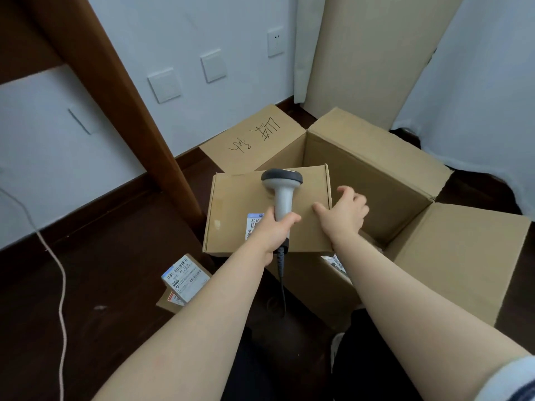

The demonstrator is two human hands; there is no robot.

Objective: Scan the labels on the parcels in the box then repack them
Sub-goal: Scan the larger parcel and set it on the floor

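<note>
My left hand (275, 230) grips the handle of a grey barcode scanner (282, 186), its head pointing away over a flat brown parcel (240, 204). The parcel's white label (254, 224) is partly hidden behind my left hand. My right hand (344, 212) holds the parcel at its right edge, thumb on top and fingers curled over the side. The parcel sits over the left rim of a large open cardboard box (376, 175). Another labelled parcel (335, 263) shows inside the box under my right forearm.
A small labelled parcel (185, 277) lies on the dark floor at the left of the box. A wooden leg (130, 111) slants down just left of the box. A pale cord (60, 279) runs across the floor. A rolled cardboard sheet (370, 53) leans on the wall.
</note>
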